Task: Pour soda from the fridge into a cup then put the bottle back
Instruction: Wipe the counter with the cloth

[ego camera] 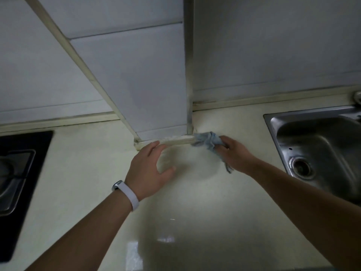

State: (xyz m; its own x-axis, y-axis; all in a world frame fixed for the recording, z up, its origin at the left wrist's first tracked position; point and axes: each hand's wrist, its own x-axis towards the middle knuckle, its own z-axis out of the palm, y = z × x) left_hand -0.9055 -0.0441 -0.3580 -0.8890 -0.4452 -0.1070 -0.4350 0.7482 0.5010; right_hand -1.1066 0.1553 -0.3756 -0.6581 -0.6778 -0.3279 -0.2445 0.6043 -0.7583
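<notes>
A pale, blurred round cup (192,163) stands on the cream countertop (195,212) just in front of the tiled wall column. My left hand (150,169), with a white band on its wrist, holds the cup's left side between curved fingers and thumb. At the cup's far right edge, next to the foot of the column, my right hand (236,153) grips a crumpled blue-grey cloth (208,140). Neither a soda bottle nor a fridge is in view.
A black gas hob (21,173) lies at the left edge of the counter. A steel sink (320,145) with its drain is set in at the right, a tap base (357,96) behind it. A tiled wall column (156,85) juts onto the counter.
</notes>
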